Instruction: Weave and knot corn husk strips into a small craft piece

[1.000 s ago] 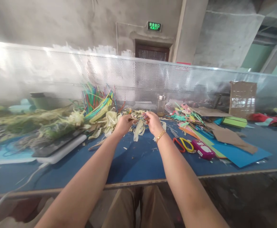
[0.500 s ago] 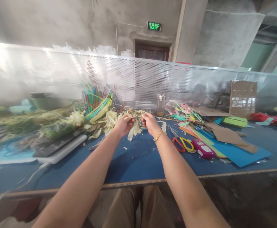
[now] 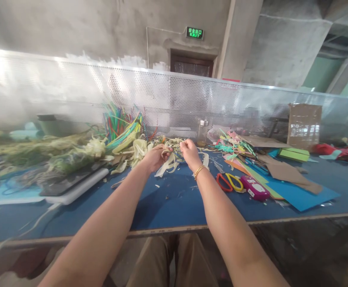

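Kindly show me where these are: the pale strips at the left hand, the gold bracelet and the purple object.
Pale strips [image 3: 165, 167]: head view, on a hanging strip.
Gold bracelet [image 3: 198, 172]: head view, middle of its visible band.
Purple object [image 3: 255, 187]: head view, on its upper face.

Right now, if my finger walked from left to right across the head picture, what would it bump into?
Green cup, bunch of colourful stems, left hand with pale strips, right hand, scissors handles, purple box, standing cardboard.
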`<act>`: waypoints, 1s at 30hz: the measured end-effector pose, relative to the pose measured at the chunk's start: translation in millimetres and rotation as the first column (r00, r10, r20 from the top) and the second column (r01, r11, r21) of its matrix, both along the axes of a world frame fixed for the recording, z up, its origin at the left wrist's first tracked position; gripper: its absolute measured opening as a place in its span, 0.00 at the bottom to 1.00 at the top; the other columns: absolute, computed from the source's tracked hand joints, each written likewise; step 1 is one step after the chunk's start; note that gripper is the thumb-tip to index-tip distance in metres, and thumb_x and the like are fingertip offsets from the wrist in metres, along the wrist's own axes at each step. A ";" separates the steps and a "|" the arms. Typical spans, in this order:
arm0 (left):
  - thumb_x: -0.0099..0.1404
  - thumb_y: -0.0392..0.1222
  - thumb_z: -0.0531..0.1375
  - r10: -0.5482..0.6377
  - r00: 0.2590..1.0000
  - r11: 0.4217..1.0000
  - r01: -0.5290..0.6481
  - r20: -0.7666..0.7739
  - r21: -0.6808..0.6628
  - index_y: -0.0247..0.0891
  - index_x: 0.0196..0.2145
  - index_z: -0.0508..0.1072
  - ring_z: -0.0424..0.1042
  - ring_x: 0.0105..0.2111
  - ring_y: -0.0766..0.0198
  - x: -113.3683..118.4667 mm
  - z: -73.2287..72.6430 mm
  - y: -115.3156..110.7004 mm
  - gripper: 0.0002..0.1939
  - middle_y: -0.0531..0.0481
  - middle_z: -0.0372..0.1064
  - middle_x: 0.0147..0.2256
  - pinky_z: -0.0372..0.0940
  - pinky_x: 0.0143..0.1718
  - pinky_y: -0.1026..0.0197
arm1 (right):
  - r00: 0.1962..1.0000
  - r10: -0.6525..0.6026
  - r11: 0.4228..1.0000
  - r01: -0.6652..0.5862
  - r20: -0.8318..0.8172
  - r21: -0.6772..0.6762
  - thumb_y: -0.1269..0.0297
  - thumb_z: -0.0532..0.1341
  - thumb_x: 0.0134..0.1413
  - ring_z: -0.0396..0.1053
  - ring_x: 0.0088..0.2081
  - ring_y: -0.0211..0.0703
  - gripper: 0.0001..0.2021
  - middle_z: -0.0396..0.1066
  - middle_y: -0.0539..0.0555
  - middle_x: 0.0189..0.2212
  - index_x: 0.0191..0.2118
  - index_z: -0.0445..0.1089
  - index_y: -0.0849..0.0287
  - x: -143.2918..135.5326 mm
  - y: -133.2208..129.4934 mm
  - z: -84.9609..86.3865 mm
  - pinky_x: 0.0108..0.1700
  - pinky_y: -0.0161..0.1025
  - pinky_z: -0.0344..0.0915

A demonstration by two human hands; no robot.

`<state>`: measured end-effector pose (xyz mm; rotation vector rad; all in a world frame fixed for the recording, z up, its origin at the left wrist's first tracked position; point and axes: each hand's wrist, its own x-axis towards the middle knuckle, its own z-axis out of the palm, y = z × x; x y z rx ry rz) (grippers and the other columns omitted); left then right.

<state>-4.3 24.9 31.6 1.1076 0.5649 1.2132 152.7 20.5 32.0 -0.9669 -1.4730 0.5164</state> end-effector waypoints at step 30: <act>0.52 0.43 0.68 -0.068 0.979 0.995 0.080 -0.191 0.058 0.35 0.29 0.68 0.63 0.19 0.74 0.9 3.9 -9.2 0.13 0.54 0.64 0.22 0.52 0.16 0.72 | 0.971 0.235 0.970 -0.237 -0.048 -0.061 0.58 0.64 0.46 0.57 0.22 0.33 0.10 0.65 0.47 0.19 0.24 0.69 0.59 -7.9 -19.3 5.5 0.25 0.32 0.52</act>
